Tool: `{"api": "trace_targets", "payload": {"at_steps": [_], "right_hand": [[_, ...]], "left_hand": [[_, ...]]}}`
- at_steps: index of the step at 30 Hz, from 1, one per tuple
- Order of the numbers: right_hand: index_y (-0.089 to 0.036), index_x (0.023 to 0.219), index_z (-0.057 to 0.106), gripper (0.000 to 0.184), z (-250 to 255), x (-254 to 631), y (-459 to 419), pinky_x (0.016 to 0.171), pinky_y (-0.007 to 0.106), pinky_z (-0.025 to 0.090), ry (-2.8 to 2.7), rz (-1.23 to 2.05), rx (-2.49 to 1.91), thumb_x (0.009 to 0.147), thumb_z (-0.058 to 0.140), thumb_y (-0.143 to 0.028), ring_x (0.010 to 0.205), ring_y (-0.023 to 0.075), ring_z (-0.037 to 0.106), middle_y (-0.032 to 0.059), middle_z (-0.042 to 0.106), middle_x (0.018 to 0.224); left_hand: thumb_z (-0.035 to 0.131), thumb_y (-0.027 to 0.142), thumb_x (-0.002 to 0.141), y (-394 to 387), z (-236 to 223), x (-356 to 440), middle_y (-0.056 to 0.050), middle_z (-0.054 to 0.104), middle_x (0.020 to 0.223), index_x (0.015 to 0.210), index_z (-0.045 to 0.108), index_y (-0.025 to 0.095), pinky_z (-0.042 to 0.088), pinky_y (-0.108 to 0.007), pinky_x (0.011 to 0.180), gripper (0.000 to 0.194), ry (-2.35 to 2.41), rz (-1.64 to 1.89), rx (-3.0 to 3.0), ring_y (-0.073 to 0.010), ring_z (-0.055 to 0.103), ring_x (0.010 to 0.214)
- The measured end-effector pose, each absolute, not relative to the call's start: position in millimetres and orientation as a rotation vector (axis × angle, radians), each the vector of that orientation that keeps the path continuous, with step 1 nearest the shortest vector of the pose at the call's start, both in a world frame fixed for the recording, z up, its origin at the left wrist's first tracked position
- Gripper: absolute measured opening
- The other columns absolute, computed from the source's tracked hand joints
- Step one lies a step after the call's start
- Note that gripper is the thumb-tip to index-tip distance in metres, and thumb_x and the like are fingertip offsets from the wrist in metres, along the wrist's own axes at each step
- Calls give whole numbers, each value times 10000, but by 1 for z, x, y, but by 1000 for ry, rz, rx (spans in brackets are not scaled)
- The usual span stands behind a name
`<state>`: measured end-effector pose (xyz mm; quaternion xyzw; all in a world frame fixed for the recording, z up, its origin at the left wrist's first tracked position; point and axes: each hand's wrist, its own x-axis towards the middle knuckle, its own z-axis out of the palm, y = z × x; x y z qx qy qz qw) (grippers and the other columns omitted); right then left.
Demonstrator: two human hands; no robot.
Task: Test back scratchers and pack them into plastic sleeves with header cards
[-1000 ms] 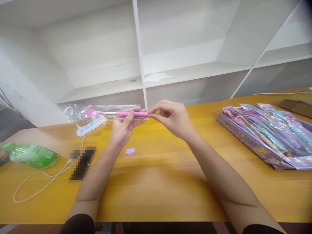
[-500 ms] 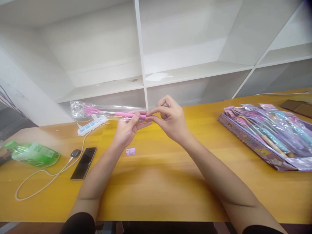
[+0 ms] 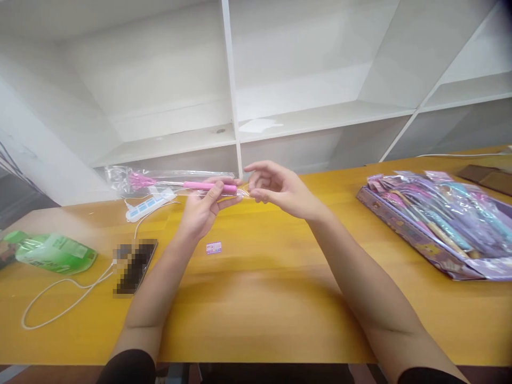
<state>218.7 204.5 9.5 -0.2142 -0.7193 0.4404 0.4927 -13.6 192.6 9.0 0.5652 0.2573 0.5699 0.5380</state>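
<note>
My left hand [image 3: 202, 209] is closed around a pink-handled rod [image 3: 210, 186] inside a clear plastic bag [image 3: 118, 180]. The rod lies nearly level, its thin silver shaft and blurred pink, claw-like head pointing left. At the handle's right end, my right hand [image 3: 282, 189] holds the bag's crinkled tip between thumb and curled fingers, with the index finger lifted away. On the table below the hands lies a small purple-and-white card [image 3: 213, 248].
A purple patterned box [image 3: 412, 240] on the right holds several bagged rods in pink, blue and purple. To the left are a green bottle [image 3: 56, 253], a phone [image 3: 146, 266], a white cable [image 3: 52, 285] and a power strip [image 3: 150, 206]. White shelving [image 3: 232, 80] stands behind the table.
The index finger of my right hand has lifted off the handle's end, and the hand has shifted slightly right. The bagged rod has moved a little left with my left hand.
</note>
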Motion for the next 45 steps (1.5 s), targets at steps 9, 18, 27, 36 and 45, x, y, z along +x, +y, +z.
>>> {"api": "trace_targets", "payload": {"at_steps": [9,18,27,36,45], "right_hand": [[-244,1217,591,464,5,194,195,724,289,533,-1613,952,-569,931,806,-539,764,143,614,-16,634,867],[-287,1315,476,445,4,176,176,671,291,479,-1652,710,-624,962,737,-362,729,150,618,-41,654,841],[-279,1331,465,426,2,180,178,720,280,497,-1788,476,-635,983,709,-257,731,134,622,-38,681,890],[-260,1427,395,487,-2,185,180,769,289,524,-1892,335,-449,994,565,-115,812,142,635,-4,683,991],[-253,1413,363,457,0,189,179,754,296,506,-1902,389,-382,1008,471,-70,810,145,615,-14,632,940]], "left_hand": [[934,451,829,190,3,-3,-93,817,1109,988,791,184,694,-423,963,342,696,1479,1340,-248,789,1049],[897,459,867,191,-9,2,-72,800,1120,1079,788,215,677,-414,1001,341,713,1471,1357,-254,778,1116],[884,453,898,195,-12,0,-90,810,1183,1124,808,229,665,-417,976,327,596,1363,1331,-253,793,1067],[969,351,803,197,-4,-9,-85,819,1178,1159,818,238,634,-385,986,403,621,1250,1442,-289,779,1158],[959,323,807,199,-4,-14,-88,819,1179,1167,825,241,624,-387,972,392,622,1191,1556,-288,769,1143]]}}
